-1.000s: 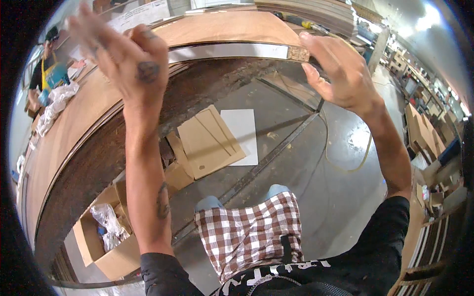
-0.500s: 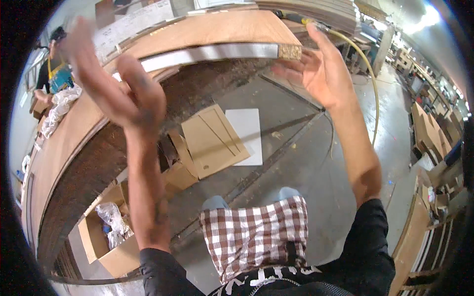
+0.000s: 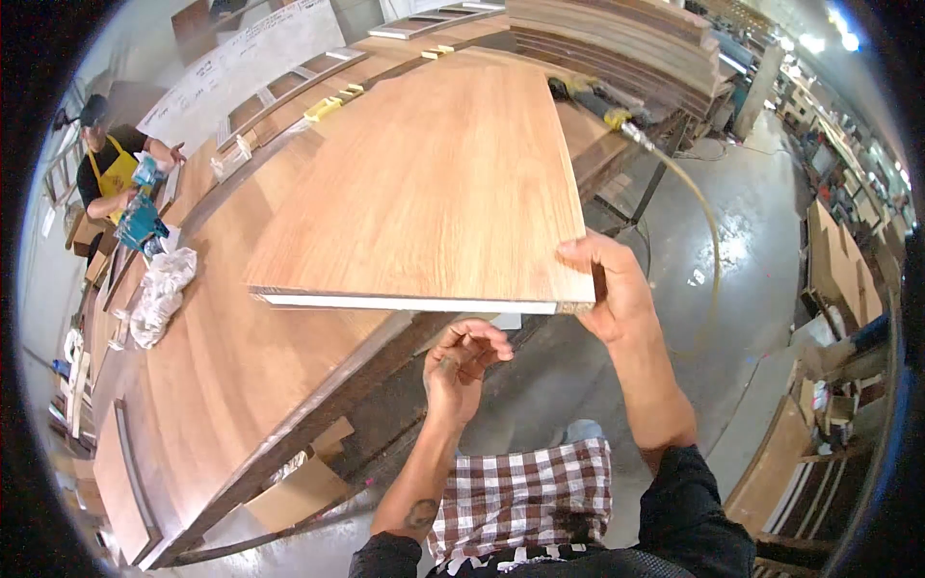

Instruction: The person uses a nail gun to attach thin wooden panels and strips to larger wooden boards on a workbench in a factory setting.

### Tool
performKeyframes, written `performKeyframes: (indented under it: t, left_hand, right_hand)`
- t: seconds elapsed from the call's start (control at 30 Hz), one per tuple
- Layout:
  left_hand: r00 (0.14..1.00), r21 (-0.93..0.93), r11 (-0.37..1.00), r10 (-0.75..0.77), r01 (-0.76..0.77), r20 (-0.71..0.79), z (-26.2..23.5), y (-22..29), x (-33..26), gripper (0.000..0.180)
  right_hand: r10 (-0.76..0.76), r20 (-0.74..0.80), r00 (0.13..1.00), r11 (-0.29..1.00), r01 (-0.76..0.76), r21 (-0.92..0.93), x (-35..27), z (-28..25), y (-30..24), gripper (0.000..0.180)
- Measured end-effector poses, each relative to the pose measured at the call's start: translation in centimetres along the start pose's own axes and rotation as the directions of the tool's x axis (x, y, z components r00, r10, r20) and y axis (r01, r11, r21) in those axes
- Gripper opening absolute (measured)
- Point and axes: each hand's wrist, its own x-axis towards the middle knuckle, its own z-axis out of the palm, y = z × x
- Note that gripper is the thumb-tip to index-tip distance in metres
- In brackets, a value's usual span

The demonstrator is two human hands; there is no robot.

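A wood-grain panel [image 3: 438,193] lies over the workbench, its near end jutting past the bench edge. White filling and a chipboard strip show along that near edge. My right hand [image 3: 617,289] grips the panel's near right corner, thumb on top and fingers down the side and underneath. Just below the near edge, my left hand [image 3: 465,366] is raised with its fingers apart and loosely bent. It seems to hold nothing, and a small gap shows between it and the panel.
The wood-topped bench [image 3: 260,385] curves along the left. On it lie a plastic bag [image 3: 164,294] and yellow pieces [image 3: 332,104]. A co-worker [image 3: 116,169] handles a teal power tool [image 3: 143,222] at the far left. A yellow air hose [image 3: 699,202] hangs at right; stacked boards [image 3: 607,48] stand behind.
The panel has come nearer and juts further over the bench edge. My right hand has closed on its corner. My left hand has moved down and right, below the near edge.
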Motion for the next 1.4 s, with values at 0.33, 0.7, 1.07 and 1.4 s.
performKeyframes:
  t: [0.33,0.7,1.07,1.4]
  left_hand:
    - [0.947,-0.487,0.869,-0.081,-0.084,-0.310,1.7,15.0,8.2,0.065]
    - [0.990,-0.522,0.844,-0.139,0.126,0.015,-2.1,28.9,11.7,0.066]
    - [0.883,0.103,0.989,-0.043,0.102,-0.468,6.1,31.5,9.2,0.029]
    - [0.755,0.036,0.924,-0.289,0.381,-0.589,3.0,24.4,-0.1,0.037]
  right_hand:
    - [0.176,-0.157,0.972,0.983,-0.182,-0.019,-4.5,10.8,-8.7,0.039]
    - [0.139,-0.318,0.938,0.967,-0.198,-0.159,-7.0,14.7,-18.2,0.023]
    - [0.213,-0.253,0.944,0.951,-0.260,-0.166,-2.9,9.0,-21.0,0.022]
    - [0.517,0.025,0.855,0.815,-0.483,-0.320,0.6,0.0,-15.8,0.062]
